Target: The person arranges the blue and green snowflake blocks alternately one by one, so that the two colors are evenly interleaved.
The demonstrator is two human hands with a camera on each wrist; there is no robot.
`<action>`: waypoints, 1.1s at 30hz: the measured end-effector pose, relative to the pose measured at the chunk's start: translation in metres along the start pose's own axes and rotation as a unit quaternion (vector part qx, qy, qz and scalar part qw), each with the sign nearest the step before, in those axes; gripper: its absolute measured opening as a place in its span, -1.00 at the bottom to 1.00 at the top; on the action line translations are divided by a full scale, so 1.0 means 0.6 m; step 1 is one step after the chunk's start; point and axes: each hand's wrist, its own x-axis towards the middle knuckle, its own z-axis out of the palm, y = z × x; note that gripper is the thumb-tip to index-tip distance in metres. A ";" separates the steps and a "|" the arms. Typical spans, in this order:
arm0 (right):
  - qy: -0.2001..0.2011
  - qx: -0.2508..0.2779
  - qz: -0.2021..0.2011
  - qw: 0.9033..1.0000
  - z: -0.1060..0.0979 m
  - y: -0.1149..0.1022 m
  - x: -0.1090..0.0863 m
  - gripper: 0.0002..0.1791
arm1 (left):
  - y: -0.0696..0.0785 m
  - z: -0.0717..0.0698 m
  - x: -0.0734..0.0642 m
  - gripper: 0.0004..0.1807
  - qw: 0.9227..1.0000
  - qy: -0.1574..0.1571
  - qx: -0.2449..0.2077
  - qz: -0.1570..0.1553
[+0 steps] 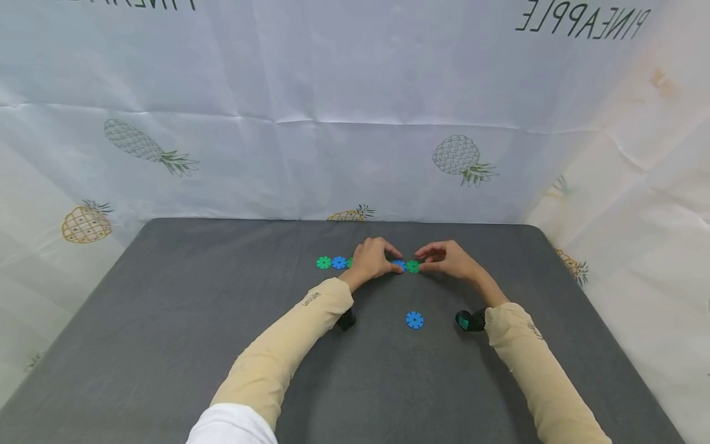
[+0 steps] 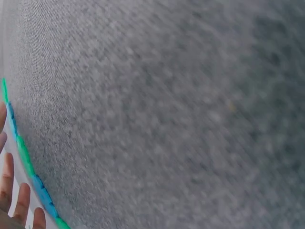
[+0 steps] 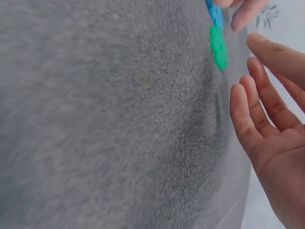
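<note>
A row of flat notched plastic discs, green and blue by turns, lies across the far part of the table. My left hand [image 1: 370,260] reaches over the row and hides its middle. Its thumb and forefinger hold a blue disc [image 1: 400,266] near the right end. The last disc, a green one [image 1: 413,266], lies beside that blue disc. My right hand [image 1: 450,259] is just right of it, thumb near its edge. In the right wrist view the right fingers are loosely bent, with a gap to the green disc [image 3: 218,47].
A loose blue disc [image 1: 414,320] lies nearer on the grey table [image 1: 166,345]. At the row's left end are a green disc [image 1: 323,263] and a blue one. Behind the table hangs a white pineapple-print curtain [image 1: 310,166]. Dark straps sit at both wrists.
</note>
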 end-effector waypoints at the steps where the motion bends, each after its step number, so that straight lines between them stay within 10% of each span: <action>1: 0.001 -0.002 -0.002 1.000 -0.001 -0.001 -0.005 -0.66 | 0.002 0.002 0.001 -0.71 1.000 0.002 0.001 0.000; 33: -0.149 0.072 -0.040 0.985 0.027 -0.024 -0.125 -0.61 | 0.027 0.011 0.028 -0.70 0.998 -0.052 0.043 0.015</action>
